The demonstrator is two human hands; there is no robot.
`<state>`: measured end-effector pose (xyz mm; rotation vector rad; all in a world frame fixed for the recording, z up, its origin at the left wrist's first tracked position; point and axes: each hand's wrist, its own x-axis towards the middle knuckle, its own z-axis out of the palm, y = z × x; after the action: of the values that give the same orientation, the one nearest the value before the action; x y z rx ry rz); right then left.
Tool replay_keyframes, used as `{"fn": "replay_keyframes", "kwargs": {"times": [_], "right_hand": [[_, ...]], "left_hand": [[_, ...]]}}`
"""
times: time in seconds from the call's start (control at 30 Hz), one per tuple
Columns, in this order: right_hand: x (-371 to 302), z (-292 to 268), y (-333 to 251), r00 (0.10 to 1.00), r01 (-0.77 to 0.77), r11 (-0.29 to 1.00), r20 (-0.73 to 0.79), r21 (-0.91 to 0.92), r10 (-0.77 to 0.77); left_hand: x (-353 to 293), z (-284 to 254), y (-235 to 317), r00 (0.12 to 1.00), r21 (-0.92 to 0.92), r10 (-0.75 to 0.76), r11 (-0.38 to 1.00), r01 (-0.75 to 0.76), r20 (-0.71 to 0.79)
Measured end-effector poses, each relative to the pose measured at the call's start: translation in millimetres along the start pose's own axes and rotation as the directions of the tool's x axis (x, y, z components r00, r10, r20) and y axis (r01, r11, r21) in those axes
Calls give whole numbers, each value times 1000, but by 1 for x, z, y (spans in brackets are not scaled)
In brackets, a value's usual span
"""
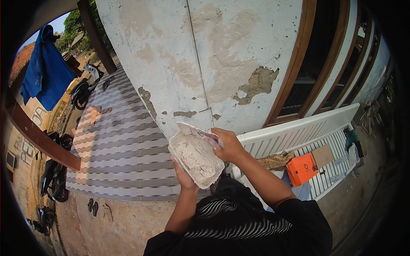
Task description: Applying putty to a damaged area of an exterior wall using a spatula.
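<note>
In front of my body, my left hand (184,176) is wrapped under and around the side of a shallow rectangular tub (172,149) full of pale grey-beige wall putty (197,158). My right hand (226,146) grips a flat, putty-smeared piece (194,129) at the tub's far edge; whether it is a scraper or a lid I cannot tell. Beyond them stands a white wall (160,25) with smooth beige patches (188,73). Rough bare spots (259,84) show where the paint has come off, and a thin cable (197,51) runs down the wall.
To the right, a white slatted bench (294,128) stands under brown-framed windows (318,55), with an orange box (302,169) and cloths on it. Striped tiles (124,149) cover the porch floor at left. A blue jacket (48,70) hangs there; motorbikes (83,87) and sandals (92,206) lie beyond.
</note>
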<state>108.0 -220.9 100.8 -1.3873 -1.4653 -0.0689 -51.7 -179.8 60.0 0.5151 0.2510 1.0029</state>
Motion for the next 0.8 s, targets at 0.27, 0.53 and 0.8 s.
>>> {"fn": "replay_keyframes", "kwargs": {"times": [0.27, 0.53, 0.8], "right_hand": [[-3, -20, -16, 975, -216, 971, 67, 103, 210], [-11, -20, -23, 985, -124, 992, -118, 16, 125], [-10, -19, -25, 990, -137, 981, -3, -134, 138]], "left_hand": [[6, -3, 7, 991, 22, 99, 995, -101, 92], [6, 1, 5, 984, 61, 115, 990, -125, 136], [4, -6, -1, 984, 53, 101, 993, -109, 146]]}}
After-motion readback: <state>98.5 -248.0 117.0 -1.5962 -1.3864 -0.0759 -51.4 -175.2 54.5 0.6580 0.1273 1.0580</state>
